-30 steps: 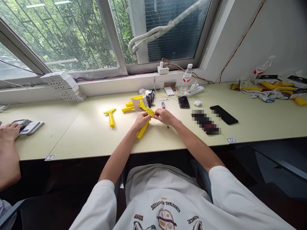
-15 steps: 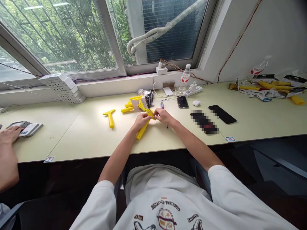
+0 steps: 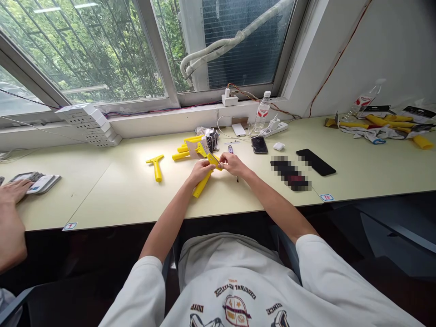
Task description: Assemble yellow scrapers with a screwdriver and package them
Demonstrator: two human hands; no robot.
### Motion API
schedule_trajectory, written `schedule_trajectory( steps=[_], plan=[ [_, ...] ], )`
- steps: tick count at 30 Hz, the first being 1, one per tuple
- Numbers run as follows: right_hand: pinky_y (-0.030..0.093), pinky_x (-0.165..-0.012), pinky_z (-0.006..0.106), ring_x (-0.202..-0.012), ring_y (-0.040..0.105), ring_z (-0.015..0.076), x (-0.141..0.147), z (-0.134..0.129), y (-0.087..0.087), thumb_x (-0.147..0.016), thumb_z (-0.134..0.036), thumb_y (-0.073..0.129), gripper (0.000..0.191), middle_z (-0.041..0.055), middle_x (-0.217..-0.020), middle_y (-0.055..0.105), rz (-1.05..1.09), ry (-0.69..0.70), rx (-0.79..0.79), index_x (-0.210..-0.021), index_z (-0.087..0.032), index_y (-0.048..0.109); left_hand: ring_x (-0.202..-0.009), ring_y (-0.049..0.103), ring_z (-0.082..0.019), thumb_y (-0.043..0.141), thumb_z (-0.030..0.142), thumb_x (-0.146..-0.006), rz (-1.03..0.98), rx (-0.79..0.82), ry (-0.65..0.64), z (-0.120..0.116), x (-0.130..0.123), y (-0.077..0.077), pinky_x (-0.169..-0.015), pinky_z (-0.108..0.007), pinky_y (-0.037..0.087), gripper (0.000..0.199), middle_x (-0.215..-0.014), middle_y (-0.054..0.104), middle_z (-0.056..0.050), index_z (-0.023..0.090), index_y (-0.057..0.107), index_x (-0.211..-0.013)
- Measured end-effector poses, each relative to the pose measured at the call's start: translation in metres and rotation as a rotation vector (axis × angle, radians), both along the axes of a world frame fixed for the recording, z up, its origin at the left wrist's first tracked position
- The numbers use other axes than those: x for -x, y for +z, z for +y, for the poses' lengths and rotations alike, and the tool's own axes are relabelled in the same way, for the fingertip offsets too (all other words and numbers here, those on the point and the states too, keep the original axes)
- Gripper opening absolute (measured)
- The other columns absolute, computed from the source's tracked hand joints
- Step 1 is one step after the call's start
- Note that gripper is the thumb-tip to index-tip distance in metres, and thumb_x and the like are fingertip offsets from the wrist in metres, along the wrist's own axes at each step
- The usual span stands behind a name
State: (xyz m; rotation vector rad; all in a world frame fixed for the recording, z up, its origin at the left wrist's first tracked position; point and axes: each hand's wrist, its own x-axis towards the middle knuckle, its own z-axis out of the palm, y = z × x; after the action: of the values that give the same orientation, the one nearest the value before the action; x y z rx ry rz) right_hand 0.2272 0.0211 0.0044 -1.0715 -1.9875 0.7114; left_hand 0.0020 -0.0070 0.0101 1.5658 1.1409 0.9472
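My left hand (image 3: 201,171) is closed around the neck of a yellow scraper (image 3: 202,185), whose handle slants down toward the table's front edge. The thumb and fingers of my right hand (image 3: 231,164) pinch the right end of its T-shaped head; any small part between the fingertips is hidden. A screwdriver (image 3: 230,149) lies partly covered by my right hand, its ends showing above and below. Just beyond my hands is a pile of yellow scrapers (image 3: 182,152), one with a metal blade. Another yellow scraper (image 3: 156,169) lies by itself to the left.
A phone (image 3: 259,145), a white earphone case (image 3: 279,146), a larger dark phone (image 3: 316,162) and a water bottle (image 3: 262,112) are on the right. Another person's hand (image 3: 15,190) rests by stacked packs at far left. White boxes (image 3: 90,125) stand near the window.
Both hands stay almost in place on the scraper. The right fingers shift very slightly at its head; nothing is picked up or let go.
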Motion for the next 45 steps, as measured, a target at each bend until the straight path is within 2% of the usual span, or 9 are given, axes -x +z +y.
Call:
schedule_trajectory(
  steps=[4,9,13,17,21,27,31,35,45],
  plan=[
    [0.047,-0.078,0.033,-0.085,0.061,0.0197,-0.001,0.001,0.002,-0.085,-0.04,0.077,0.023,0.0025,-0.093,0.07,0.08,0.016,0.082,-0.093,-0.022,0.064,-0.067,0.063,-0.016,0.081,0.047,-0.085,-0.036,0.069,-0.001,0.003,0.003,-0.002,-0.064,-0.03,0.05,0.032,-0.087,0.074,-0.005,0.017,0.077,-0.095],
    [0.052,-0.078,0.032,-0.084,0.067,0.0191,-0.003,0.004,0.003,-0.091,-0.041,0.072,0.023,0.0035,-0.094,0.075,0.214,-0.062,0.216,-0.1,-0.021,0.068,-0.069,0.064,-0.016,0.081,0.05,-0.088,-0.029,0.141,-0.025,0.006,0.007,-0.005,-0.065,-0.03,0.052,0.035,-0.092,0.075,-0.008,0.016,0.077,-0.096],
    [0.053,-0.074,0.029,-0.079,0.071,0.0183,-0.001,0.0,0.003,-0.087,-0.034,0.078,0.029,0.0028,-0.088,0.078,0.189,0.064,0.334,-0.112,-0.02,0.073,-0.072,0.062,-0.016,0.081,0.053,-0.087,0.011,0.121,-0.101,0.004,0.006,-0.002,-0.065,-0.028,0.048,0.04,-0.091,0.075,-0.007,0.015,0.08,-0.1],
    [0.046,-0.062,0.026,-0.068,0.063,0.0145,0.0,-0.004,0.004,-0.082,-0.033,0.084,0.033,-0.0018,-0.077,0.07,0.184,0.175,0.36,-0.11,-0.019,0.074,-0.069,0.059,-0.016,0.081,0.056,-0.086,0.094,0.092,-0.178,0.001,0.007,0.003,-0.063,-0.028,0.044,0.044,-0.089,0.074,-0.006,0.016,0.082,-0.104],
    [0.04,-0.054,0.025,-0.063,0.057,0.0126,-0.001,-0.005,0.007,-0.081,-0.037,0.085,0.036,-0.003,-0.073,0.067,0.234,0.162,0.408,-0.111,-0.019,0.074,-0.074,0.064,-0.019,0.078,0.054,-0.091,0.242,-0.096,-0.148,0.001,0.012,0.007,-0.068,-0.03,0.047,0.037,-0.09,0.074,-0.006,0.018,0.08,-0.098],
    [0.045,-0.053,0.024,-0.061,0.058,0.012,-0.001,-0.004,0.011,-0.079,-0.031,0.09,0.034,-0.0024,-0.074,0.069,0.299,-0.015,0.464,-0.105,-0.02,0.071,-0.082,0.069,-0.025,0.084,0.039,-0.088,0.552,-0.407,0.006,-0.003,0.015,0.01,-0.075,-0.031,0.048,0.04,-0.096,0.078,-0.007,0.024,0.078,-0.124],
    [0.046,-0.051,0.024,-0.06,0.059,0.0114,0.002,-0.003,0.01,-0.082,-0.029,0.091,0.031,0.0004,-0.079,0.073,0.329,-0.067,0.509,-0.104,-0.019,0.071,-0.092,0.074,-0.03,0.085,0.032,-0.089,0.656,-0.479,0.042,-0.005,0.012,0.011,-0.079,-0.033,0.048,0.034,-0.103,0.081,-0.009,0.027,0.079,-0.122],
    [0.049,-0.052,0.025,-0.054,0.056,0.0102,0.003,-0.001,0.01,-0.094,-0.038,0.083,0.023,0.0008,-0.072,0.07,0.38,-0.059,0.546,-0.095,-0.018,0.073,-0.098,0.077,-0.032,0.084,0.03,-0.091,0.704,-0.506,0.058,-0.006,0.011,0.013,-0.083,-0.035,0.051,0.031,-0.11,0.083,-0.011,0.028,0.079,-0.121],
    [0.053,-0.054,0.025,-0.059,0.064,0.0134,-0.001,0.007,0.001,-0.097,-0.048,0.08,0.034,0.0035,-0.071,0.068,0.429,-0.086,0.599,-0.085,-0.02,0.067,-0.109,0.076,-0.034,0.071,0.013,-0.098,0.774,-0.609,-0.006,-0.01,-0.003,0.005,-0.1,-0.042,0.052,0.049,-0.125,0.08,-0.014,0.029,0.072,-0.143]
  ],
)
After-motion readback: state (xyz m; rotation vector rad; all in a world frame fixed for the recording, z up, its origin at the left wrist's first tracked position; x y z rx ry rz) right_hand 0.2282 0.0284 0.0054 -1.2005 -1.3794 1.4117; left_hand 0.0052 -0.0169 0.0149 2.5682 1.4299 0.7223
